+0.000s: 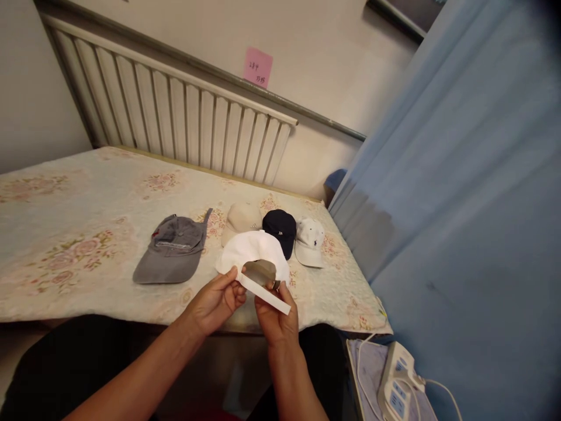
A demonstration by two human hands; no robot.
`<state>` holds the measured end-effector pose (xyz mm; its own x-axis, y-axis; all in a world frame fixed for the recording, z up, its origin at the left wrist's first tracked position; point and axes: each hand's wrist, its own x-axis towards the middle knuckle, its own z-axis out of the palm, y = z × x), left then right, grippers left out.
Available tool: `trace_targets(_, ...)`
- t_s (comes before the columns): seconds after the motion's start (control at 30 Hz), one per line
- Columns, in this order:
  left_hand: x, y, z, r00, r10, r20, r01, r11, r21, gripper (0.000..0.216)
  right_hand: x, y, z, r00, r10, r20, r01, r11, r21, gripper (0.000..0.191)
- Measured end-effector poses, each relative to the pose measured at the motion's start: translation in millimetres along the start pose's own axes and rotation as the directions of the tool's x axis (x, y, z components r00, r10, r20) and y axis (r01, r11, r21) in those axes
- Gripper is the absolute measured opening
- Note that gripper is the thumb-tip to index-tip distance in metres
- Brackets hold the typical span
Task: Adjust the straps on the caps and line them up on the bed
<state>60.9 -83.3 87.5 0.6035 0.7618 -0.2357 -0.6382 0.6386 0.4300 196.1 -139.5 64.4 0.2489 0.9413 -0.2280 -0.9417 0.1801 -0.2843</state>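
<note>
A white baseball cap [252,245] is held up over the bed's front edge, its back opening and strap turned towards me. My left hand [221,298] pinches the strap's left end by the cap's rim. My right hand [278,313] grips the strap and buckle side at the right, and the strap's free end sticks out past the fingers. Left of them a grey cap [175,245] lies on the bed with its strap end raised. Behind the held cap are a beige cap [242,217], partly covered, a black cap [280,228] and another white cap [309,238].
The caps rest on a flowered bed cover [79,234]. A radiator [184,111] runs along the wall behind, below a pink note [258,67]. A blue curtain [460,204] hangs on the right. A power strip [398,386] with cables lies at the lower right.
</note>
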Motion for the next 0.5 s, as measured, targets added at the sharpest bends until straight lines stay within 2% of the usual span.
trace_targets(0.27, -8, -6, 5, 0.999, 0.035, -0.01, -0.036, 0.999, -0.007, 0.015, 1, 9, 9, 0.995, -0.078, 0.062, 0.082, 0.995, -0.062, 0.006)
trace_targets(0.5, -19, -20, 13, 0.981, 0.091, 0.169, -0.133, 0.958, 0.253, 0.019, 5, 17, 12, 0.987, -0.098, 0.127, 0.123, 0.97, -0.207, 0.016)
